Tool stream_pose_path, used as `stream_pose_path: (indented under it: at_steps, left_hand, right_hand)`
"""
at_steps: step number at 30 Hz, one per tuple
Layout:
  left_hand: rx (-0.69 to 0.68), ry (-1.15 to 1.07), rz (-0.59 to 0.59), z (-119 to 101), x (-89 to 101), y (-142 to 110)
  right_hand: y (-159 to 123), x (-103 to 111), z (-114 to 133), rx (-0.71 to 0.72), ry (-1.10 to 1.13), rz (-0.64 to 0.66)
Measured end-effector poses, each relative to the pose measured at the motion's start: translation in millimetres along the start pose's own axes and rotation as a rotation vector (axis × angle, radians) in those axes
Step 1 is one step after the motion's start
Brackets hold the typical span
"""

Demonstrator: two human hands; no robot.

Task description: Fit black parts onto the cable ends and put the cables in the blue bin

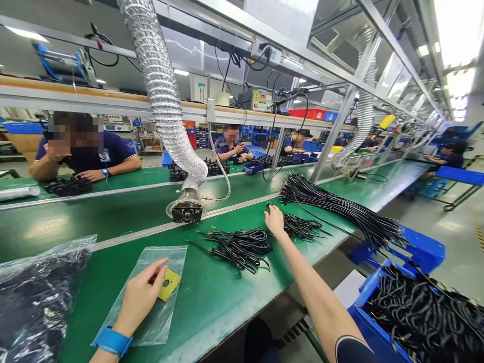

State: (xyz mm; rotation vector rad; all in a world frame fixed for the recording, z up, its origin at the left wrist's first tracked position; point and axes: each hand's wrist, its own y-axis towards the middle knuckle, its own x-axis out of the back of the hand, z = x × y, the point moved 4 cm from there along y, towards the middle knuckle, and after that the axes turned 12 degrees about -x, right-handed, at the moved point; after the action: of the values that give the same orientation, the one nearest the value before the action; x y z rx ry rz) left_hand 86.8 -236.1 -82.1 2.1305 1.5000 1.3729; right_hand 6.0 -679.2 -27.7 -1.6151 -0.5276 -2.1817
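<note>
1. My left hand (pixel 141 295) lies flat and open on a clear plastic bag (pixel 151 292) on the green bench (pixel 212 297), fingertips touching a yellow card (pixel 169 284) inside it; it grips nothing.
2. My right hand (pixel 275 221) reaches past the bag, fingers spread loosely over a small bundle of black cables (pixel 302 227), pressing rather than clasping.
3. Between the bag and that bundle lies a coiled cable heap (pixel 242 247).
4. Beyond the bag, a silver duct (pixel 162 96) ends in a fan hood (pixel 187 209) resting on the bench.
5. A long cable sheaf (pixel 340 209) stretches behind my right hand toward a blue bin (pixel 423 249).
6. Left of the bag sits a sack of dark parts (pixel 34 297).
</note>
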Motion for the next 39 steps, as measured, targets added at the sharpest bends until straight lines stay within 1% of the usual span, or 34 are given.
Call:
stream_pose_path:
  at_steps: [1,2,4,7,9,12,14,17,19,21,24,26,29,31,33,34,35,36,38,39]
  left_hand:
    - [-0.029,0.009,-0.005,-0.8,-0.7,0.1]
    - [-0.068,0.021,-0.008,-2.2,-1.7,0.0]
    - [-0.167,0.056,-0.015,-5.9,-3.7,-0.8]
    - [-0.289,0.108,-0.024,-10.0,-4.6,-2.4]
    - [-0.315,0.122,-0.034,-10.4,-2.9,-2.6]
    - [-0.312,0.124,-0.05,-9.3,1.4,-1.2]
    - [-0.304,0.13,-0.056,-8.2,3.5,-0.3]
    - [-0.287,0.138,-0.056,-6.4,3.9,-0.2]
    - [-0.282,0.137,-0.05,-6.1,2.7,-1.0]
    - [-0.286,0.138,-0.052,-7.1,1.6,-2.0]
    - [-0.303,0.149,-0.058,-10.3,1.7,-2.0]
    - [-0.315,0.158,-0.058,-13.0,3.9,-0.4]
    - [-0.326,0.165,-0.078,-18.3,13.9,3.6]
    - [-0.293,0.172,-0.126,-21.3,26.7,4.8]
    - [-0.202,0.183,-0.195,-21.1,43.4,2.4]
    - [-0.149,0.193,-0.222,-19.5,52.3,-0.8]
    - [-0.101,0.209,-0.234,-16.9,61.6,-5.2]
    - [-0.06,0.237,-0.231,-13.3,71.5,-10.6]
    - [0.026,0.349,-0.198,-2.4,95.1,-24.4]
    - [0.097,0.44,-0.172,5.4,109.7,-32.5]
  right_hand:
    - [-6.2,-1.5,11.9,0.054,-0.008,-0.001]
    - [-12.9,-3.6,26.0,0.125,-0.019,0.025]
    - [-27.7,-12.4,55.1,0.265,-0.052,0.145]
    - [-49.8,-36.1,85.5,0.361,-0.133,0.359]
    - [-61.3,-52.7,94.9,0.384,-0.183,0.465]
    - [-68.4,-65.9,99.2,0.406,-0.219,0.515]
    - [-67.7,-66.3,99.0,0.419,-0.231,0.514]
    - [-64.3,-58.2,97.4,0.44,-0.24,0.496]
    - [-61.8,-48.0,96.2,0.438,-0.235,0.458]
    - [-58.2,-33.8,95.3,0.41,-0.236,0.38]
    - [-53.1,-5.5,97.0,0.39,-0.256,0.193]
    - [-53.7,13.4,100.3,0.416,-0.264,0.078]
    - [-68.9,34.1,107.9,0.511,-0.246,-0.096]
    - [-95.5,41.9,116.2,0.69,-0.162,-0.275]
    - [-136.4,43.1,123.2,0.959,0.014,-0.464]
    - [-158.5,39.9,124.7,1.073,0.104,-0.532]
    - [-179.1,34.2,125.0,1.143,0.182,-0.576]
    - [-197.8,25.5,125.2,1.191,0.243,-0.584]
    - [-227.8,1.2,125.2,1.226,0.329,-0.52]
    - [-239.0,-13.0,125.0,1.228,0.357,-0.476]
